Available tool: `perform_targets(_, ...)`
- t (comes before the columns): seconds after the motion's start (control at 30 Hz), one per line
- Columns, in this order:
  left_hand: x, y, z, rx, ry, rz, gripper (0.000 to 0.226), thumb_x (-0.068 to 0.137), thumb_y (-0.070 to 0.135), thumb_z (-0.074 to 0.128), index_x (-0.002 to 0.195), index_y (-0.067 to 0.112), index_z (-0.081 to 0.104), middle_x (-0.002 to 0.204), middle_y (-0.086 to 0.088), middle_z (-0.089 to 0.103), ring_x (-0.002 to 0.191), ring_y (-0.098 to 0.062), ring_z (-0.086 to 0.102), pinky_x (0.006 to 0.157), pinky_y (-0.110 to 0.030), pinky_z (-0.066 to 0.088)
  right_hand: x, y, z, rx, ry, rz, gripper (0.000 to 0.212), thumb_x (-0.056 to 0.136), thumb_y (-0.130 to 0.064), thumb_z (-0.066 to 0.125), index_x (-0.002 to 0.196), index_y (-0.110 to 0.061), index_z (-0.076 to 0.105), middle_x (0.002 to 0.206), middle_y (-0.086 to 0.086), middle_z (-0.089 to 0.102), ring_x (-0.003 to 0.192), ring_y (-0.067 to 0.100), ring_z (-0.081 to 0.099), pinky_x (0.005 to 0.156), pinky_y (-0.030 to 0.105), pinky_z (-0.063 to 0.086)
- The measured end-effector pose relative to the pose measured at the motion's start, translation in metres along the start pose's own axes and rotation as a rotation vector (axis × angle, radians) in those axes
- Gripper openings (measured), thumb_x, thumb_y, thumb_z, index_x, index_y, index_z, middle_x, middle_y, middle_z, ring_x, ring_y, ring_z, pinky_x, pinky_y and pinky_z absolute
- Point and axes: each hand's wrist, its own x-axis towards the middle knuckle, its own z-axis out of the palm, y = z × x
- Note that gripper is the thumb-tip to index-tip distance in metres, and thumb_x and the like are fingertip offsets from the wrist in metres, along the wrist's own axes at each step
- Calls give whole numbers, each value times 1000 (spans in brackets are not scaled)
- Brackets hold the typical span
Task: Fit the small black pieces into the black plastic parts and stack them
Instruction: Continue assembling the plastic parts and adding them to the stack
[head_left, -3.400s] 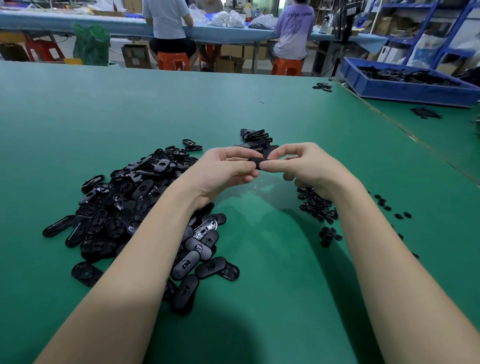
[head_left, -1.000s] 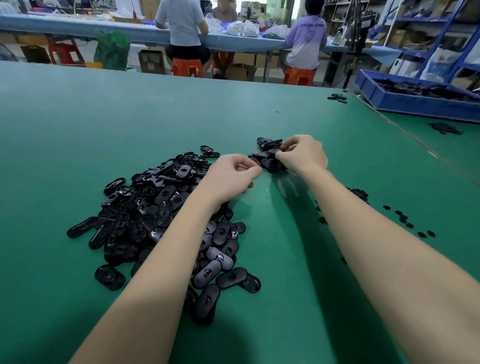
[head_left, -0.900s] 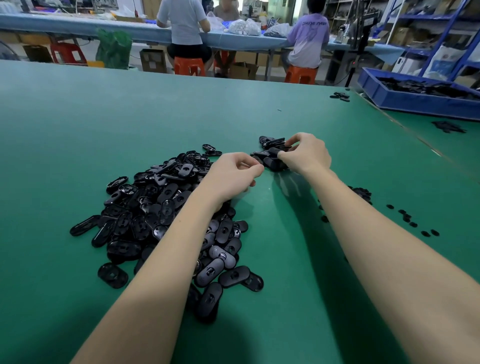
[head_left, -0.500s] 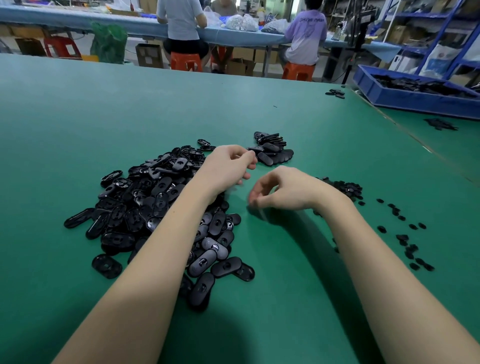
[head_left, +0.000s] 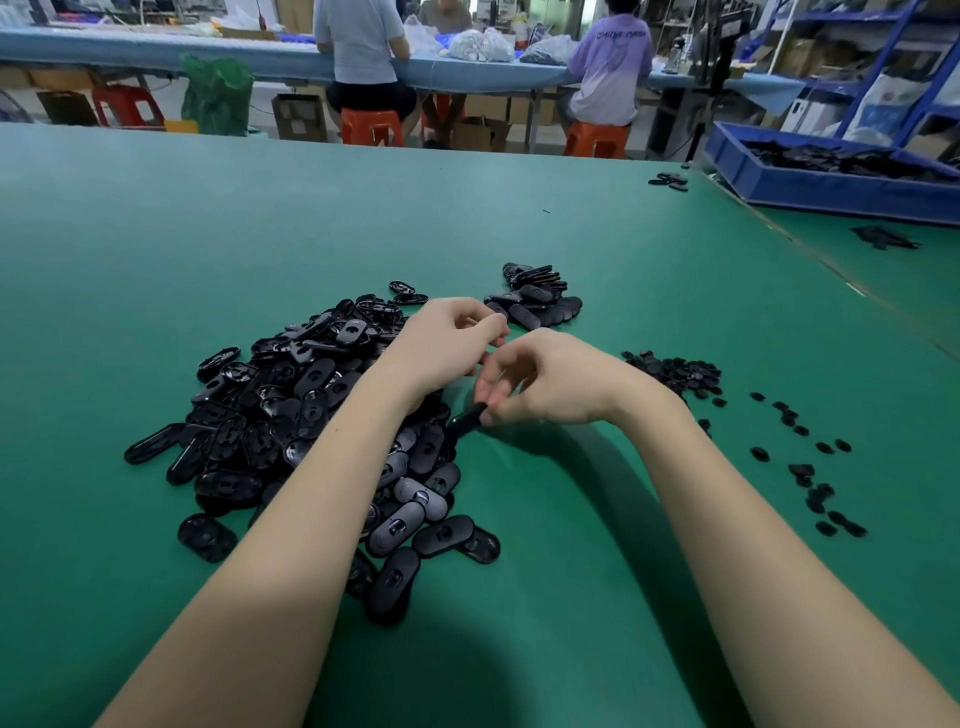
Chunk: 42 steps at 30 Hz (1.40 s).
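Right hand pinches a flat, oval black part at the pile's edge; left hand curled, contents unclear.

Factory assembly floor, probably: long green worktables, seated workers on stools, blue parts bin, shelving.

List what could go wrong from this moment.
1. The right hand pinches a black part only by its end at the big pile; it may slip or drag neighbours along.
2. The finished stack leans and could topple.
3. The right forearm passes close to the small pieces and may scatter them.
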Motion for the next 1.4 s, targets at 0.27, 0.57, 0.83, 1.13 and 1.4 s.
perform_targets(0.27,-4,4,-1,10,-97,-43,17,98,22,58,94,13,72,95,-4,76,81,-18,73,76,-29,57,-6,17,-18,107,116,17,5,87,-23,79,91,-25,78,64,-12,65,63,9,53,68,23,46)
perform_targets(0.57,-8,4,-3,-134,-235,-123,9,94,11,65,95,12,74,100,-18,75,75,-16,66,76,-25,61,-14,29,-29,152,276,94,4,86,-29,80,87,-31,76,82,13,72,56,8,52,56,25,35)
perform_targets(0.83,-9,2,-4,-190,-248,-106,12,89,-5,66,92,6,68,93,-22,75,79,-21,70,78,-23,60,-11,36,-29,206,282,131,5,88,-23,78,88,-22,73,69,-14,71,52,3,53,46,12,36)
perform_targets(1.13,-8,0,2,-198,-146,-80,8,89,1,71,94,7,72,84,-17,75,75,-22,66,77,-25,60,-18,40,-40,114,314,195,13,88,-36,74,89,-24,73,80,-13,77,57,9,59,59,23,44)
perform_targets(1.4,-7,-1,2,-174,-129,-94,7,89,6,71,95,9,73,81,-14,75,75,-21,65,82,-31,59,-41,54,-64,-373,256,542,8,70,-38,82,73,-44,77,96,-11,73,94,19,68,84,36,59)
